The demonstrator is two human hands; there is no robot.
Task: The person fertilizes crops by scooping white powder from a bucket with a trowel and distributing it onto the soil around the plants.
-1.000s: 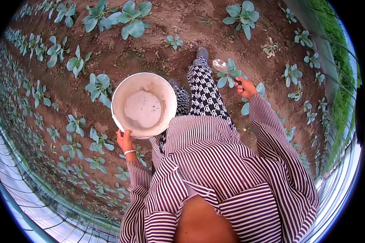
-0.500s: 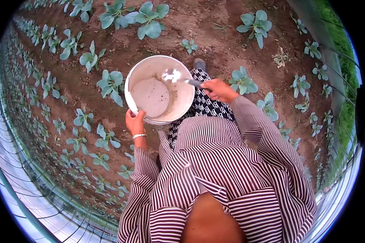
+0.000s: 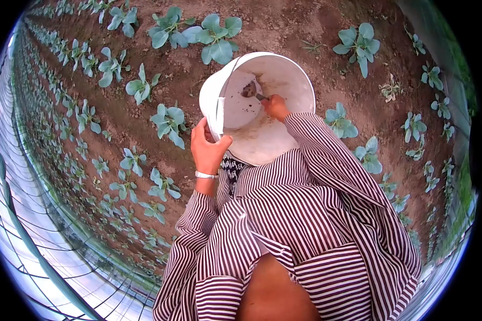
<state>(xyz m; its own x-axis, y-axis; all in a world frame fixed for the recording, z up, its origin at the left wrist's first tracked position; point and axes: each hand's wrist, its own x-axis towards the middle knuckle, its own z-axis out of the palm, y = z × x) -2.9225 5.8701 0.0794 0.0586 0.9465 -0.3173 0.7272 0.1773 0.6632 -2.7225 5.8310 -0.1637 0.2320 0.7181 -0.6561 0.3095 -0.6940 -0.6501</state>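
A white bucket [image 3: 299,128] is held in front of my body, tipped so that its inside faces me. Brown smears and dark specks mark its inner wall and bottom. My left hand [image 3: 208,150] grips the bucket's left rim, beside a white strip that looks like the handle's grip. Inside the bucket, my right hand [image 3: 276,108] is closed round the dark handle of a spoon [image 3: 249,89]. The spoon's bowl lies close to the bucket's bottom and looks brown; I cannot tell whether it touches or carries anything.
Leafy green seedlings [image 3: 168,124] grow in rows in brown soil [image 3: 284,32] all around. Larger plants [image 3: 217,38] stand just beyond the bucket. A wilted plant [image 3: 391,88] is to the right. Curved greenhouse sheeting [image 3: 43,235] borders the left side.
The bucket has moved right and tilted more toward me. My right hand has carried the spoon from over the bucket's rim down inside it. The spoon's bowl looked bright white before and looks brown now.
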